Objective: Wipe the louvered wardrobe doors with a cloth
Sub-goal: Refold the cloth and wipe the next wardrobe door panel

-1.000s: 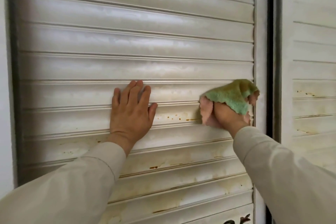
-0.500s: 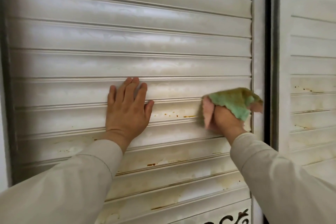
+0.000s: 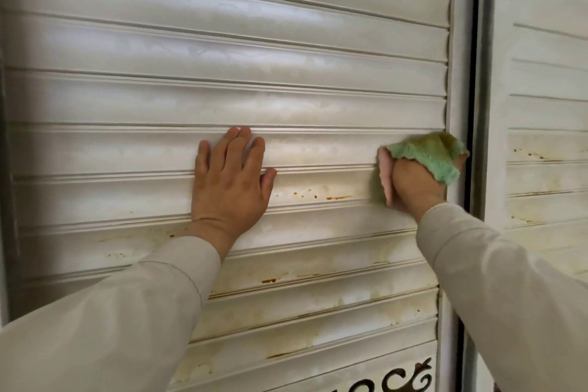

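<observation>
Since a second ago the right hand (image 3: 413,183) with its cloth (image 3: 428,157) has shifted only slightly along the right edge of the louvered door (image 3: 222,51), dipping and then coming back up, while the left hand (image 3: 230,183) has stayed planted on the slats. That left hand lies flat against the door near its middle, fingers (image 3: 237,145) straight and close together, thumb out to the side, holding nothing. To its right, the right hand has its fingers curled round the bunched cloth, green on the outside with a pink underside showing, and presses it to the slats just beside the door's right frame (image 3: 458,41). Rusty brown specks and streaks (image 3: 337,197) mark the slat between the two hands, and more yellowish staining lies on the slats below them. Right of the frame, past a dark gap, stands a second louvered door (image 3: 547,73) with similar spots. Dark scrollwork (image 3: 407,379) shows at the first door's lower edge. Both arms wear pale sleeves (image 3: 111,321).
</observation>
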{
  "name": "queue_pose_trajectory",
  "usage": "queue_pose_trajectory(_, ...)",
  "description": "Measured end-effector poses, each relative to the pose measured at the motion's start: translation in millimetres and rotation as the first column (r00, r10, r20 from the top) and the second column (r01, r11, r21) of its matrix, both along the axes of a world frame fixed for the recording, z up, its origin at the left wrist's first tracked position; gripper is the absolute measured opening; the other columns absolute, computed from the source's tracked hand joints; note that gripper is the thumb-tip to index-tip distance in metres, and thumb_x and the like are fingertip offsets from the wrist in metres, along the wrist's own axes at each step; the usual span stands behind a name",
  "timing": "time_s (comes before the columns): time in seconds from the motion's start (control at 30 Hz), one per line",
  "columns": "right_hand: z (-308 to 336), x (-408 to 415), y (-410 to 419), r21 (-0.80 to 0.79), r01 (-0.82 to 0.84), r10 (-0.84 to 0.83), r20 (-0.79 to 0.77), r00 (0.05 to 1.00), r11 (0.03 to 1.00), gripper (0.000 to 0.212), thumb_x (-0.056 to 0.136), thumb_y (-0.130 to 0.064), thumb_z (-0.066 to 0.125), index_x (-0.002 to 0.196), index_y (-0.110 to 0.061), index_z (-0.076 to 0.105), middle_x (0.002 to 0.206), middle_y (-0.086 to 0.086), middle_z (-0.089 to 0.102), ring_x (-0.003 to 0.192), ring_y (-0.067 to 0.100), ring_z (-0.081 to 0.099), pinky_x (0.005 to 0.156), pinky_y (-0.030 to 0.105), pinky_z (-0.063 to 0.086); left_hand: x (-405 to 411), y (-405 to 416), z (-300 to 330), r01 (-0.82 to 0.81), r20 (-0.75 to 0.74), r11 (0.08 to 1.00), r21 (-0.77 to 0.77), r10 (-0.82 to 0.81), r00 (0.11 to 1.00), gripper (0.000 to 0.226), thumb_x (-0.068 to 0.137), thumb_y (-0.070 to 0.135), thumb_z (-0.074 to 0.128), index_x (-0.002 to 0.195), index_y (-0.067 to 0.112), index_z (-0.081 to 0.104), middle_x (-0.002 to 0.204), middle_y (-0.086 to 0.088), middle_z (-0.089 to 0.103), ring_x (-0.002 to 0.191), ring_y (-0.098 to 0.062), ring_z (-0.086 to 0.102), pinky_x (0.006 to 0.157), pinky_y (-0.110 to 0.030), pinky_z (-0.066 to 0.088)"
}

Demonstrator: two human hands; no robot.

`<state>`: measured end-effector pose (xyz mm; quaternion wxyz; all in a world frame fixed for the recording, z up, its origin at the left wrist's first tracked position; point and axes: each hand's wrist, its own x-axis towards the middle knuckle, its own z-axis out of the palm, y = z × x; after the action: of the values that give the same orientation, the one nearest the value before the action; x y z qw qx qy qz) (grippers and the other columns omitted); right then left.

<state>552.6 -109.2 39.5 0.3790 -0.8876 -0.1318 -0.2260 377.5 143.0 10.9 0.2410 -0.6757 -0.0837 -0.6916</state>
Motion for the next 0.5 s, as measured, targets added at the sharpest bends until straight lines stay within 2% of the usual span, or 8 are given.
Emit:
queue_pose_trajectory(0.07,-17,1,-2,-0.095,0.003,-0.003,0.000,1.000,0.995,0.061,0.105,-0.046,0.017,0.136,-0.006,0.052,0.137,0.022,0.052,0.127,0.041,0.048,0.105,0.052,0.036,0,0,0,0.005,-0.008,1.000,-0.005,-0.005,1.000,0.050,0.097,0.044,0.050,0.133,0.010,0.060,0.141,-0.014,0.053,0.137,-0.031,0.042,0.112,-0.057,0.027)
queue_pose_trajectory(0.13,-30,3,-8,-0.093,0.034,-0.039,-0.044,0.998,0.995,0.053,0.105,-0.039,0.022,0.132,-0.006,0.055,0.134,0.022,0.054,0.125,0.040,0.050,0.104,0.056,0.036,0,0,0,0.004,-0.007,1.000,-0.009,-0.004,1.000,0.050,0.098,0.044,0.050,0.133,0.010,0.059,0.141,-0.014,0.053,0.137,-0.032,0.042,0.112,-0.057,0.026)
queue_pose_trajectory(0.2,-30,0,-14,0.068,0.061,-0.059,-0.026,0.998,0.996,0.041,0.098,-0.038,0.040,0.122,-0.011,0.059,0.121,0.016,0.060,0.117,0.035,0.055,0.103,0.051,0.042,0,-1,0,0.008,-0.009,1.000,-0.006,-0.008,1.000,0.050,0.098,0.044,0.049,0.133,0.010,0.059,0.141,-0.014,0.053,0.137,-0.032,0.042,0.112,-0.057,0.026)
queue_pose_trajectory(0.27,-33,-4,-17,0.264,0.111,-0.126,0.040,0.991,0.958,0.031,0.089,-0.040,0.052,0.111,-0.019,0.059,0.108,0.001,0.058,0.106,0.025,0.057,0.098,0.039,0.046,0,-2,0,0.014,-0.012,1.000,-0.003,-0.014,1.000,0.050,0.098,0.043,0.049,0.133,0.009,0.059,0.141,-0.015,0.053,0.137,-0.032,0.041,0.112,-0.058,0.027)
queue_pose_trajectory(0.33,-41,-7,-20,0.265,0.151,-0.170,0.049,0.984,0.952,0.035,0.086,-0.043,0.052,0.112,-0.020,0.058,0.111,0.002,0.059,0.101,0.026,0.056,0.089,0.032,0.045,-1,-3,0,0.012,-0.020,1.000,-0.014,-0.012,1.000,0.050,0.098,0.043,0.049,0.133,0.010,0.059,0.142,-0.014,0.053,0.137,-0.032,0.041,0.112,-0.058,0.027)
queue_pose_trajectory(0.37,-47,-7,-21,0.289,0.128,-0.142,0.026,0.990,0.949,0.045,0.081,-0.047,0.051,0.116,-0.019,0.057,0.117,0.005,0.059,0.101,0.026,0.056,0.090,0.032,0.045,-1,-3,0,0.014,-0.022,1.000,-0.017,-0.014,1.000,0.050,0.098,0.043,0.049,0.133,0.010,0.059,0.142,-0.014,0.052,0.137,-0.032,0.041,0.112,-0.058,0.028)
queue_pose_trajectory(0.43,-48,-9,-21,0.371,0.143,-0.113,-0.101,0.988,0.918,0.065,0.078,-0.055,0.046,0.131,-0.019,0.049,0.132,0.011,0.053,0.118,0.031,0.051,0.107,0.041,0.039,-1,-3,0,0.017,-0.021,1.000,-0.014,-0.017,1.000,0.050,0.097,0.043,0.049,0.133,0.010,0.059,0.141,-0.014,0.053,0.137,-0.032,0.041,0.112,-0.058,0.028)
queue_pose_trajectory(0.5,-41,-7,-26,0.441,0.112,-0.050,-0.148,0.988,0.891,0.061,0.090,-0.050,0.040,0.140,-0.017,0.046,0.143,0.015,0.047,0.134,0.034,0.041,0.117,0.047,0.021,0,-3,1,0.014,-0.018,1.000,-0.012,-0.014,1.000,0.049,0.098,0.043,0.049,0.132,0.010,0.059,0.141,-0.014,0.053,0.137,-0.032,0.042,0.112,-0.057,0.028)
